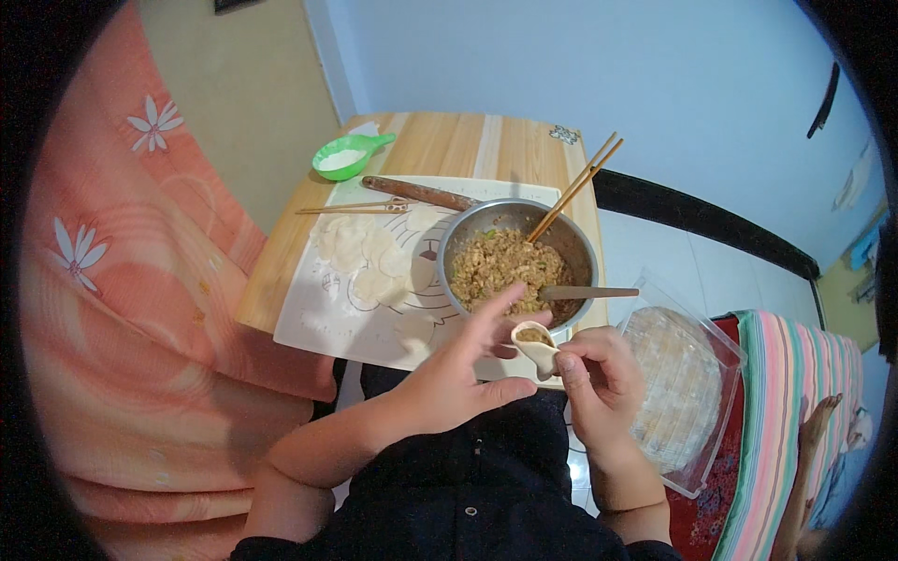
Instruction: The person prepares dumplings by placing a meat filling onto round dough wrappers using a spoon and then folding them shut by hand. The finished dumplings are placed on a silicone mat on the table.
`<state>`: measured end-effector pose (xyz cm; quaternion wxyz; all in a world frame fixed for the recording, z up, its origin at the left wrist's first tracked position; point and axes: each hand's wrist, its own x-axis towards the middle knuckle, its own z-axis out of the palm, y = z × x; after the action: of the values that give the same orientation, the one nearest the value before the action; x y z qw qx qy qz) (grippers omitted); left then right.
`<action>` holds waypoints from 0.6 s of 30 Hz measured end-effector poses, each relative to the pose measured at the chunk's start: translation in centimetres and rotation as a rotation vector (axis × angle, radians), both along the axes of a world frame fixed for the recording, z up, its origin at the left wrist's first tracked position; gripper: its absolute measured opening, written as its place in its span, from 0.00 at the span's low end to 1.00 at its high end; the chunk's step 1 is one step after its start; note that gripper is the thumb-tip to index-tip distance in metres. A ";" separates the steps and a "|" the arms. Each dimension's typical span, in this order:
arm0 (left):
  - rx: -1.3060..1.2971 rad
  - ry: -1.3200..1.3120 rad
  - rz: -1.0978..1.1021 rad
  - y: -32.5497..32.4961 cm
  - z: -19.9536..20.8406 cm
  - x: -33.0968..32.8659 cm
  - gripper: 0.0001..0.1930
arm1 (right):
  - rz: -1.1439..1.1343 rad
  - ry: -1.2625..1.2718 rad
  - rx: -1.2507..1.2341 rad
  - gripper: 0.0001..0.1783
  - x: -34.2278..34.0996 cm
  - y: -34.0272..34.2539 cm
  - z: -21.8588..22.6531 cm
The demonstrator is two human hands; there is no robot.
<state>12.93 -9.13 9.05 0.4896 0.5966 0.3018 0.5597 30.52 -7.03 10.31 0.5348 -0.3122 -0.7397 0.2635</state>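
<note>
Nearby, chopsticks (565, 202) and a utensil handle (599, 293) overhang the bowl (468, 226).

Wide and fisheye-bent, the head view looked down and forward from the person's head: the shirt (440, 505) at the lower edge, left hand (470, 348) and right hand (603, 376) close by near the middle, the table (426, 142) just beyond, the wall (580, 70) farther off at the top.

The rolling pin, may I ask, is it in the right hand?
No, the right hand pinches a filled wrapper; the rolling pin lies on the mat.
</note>
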 end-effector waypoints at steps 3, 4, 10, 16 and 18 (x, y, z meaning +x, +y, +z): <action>-0.220 -0.051 -0.237 0.6 -1.5 0.3 0.27 | 0.023 0.035 0.009 0.06 -0.2 0.5 -1.5; -0.208 0.016 -0.184 0.7 -1.5 0.2 0.22 | 0.037 0.030 0.018 0.07 -0.2 0.6 -1.7; -0.350 -0.057 -0.130 0.5 -1.9 0.2 0.20 | -0.040 -0.223 -0.024 0.15 0.7 -0.2 -0.5; -0.284 0.025 -0.076 0.4 -2.5 0.1 0.20 | 0.035 -0.240 -0.001 0.14 0.1 0.3 1.4; -0.292 0.055 -0.049 0.3 -2.6 0.2 0.21 | 0.064 -0.272 0.009 0.13 0.2 0.6 1.2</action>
<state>13.12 -8.84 6.47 0.5759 0.5415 0.3787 0.4813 30.67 -6.40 11.52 0.4222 -0.3188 -0.8162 0.2321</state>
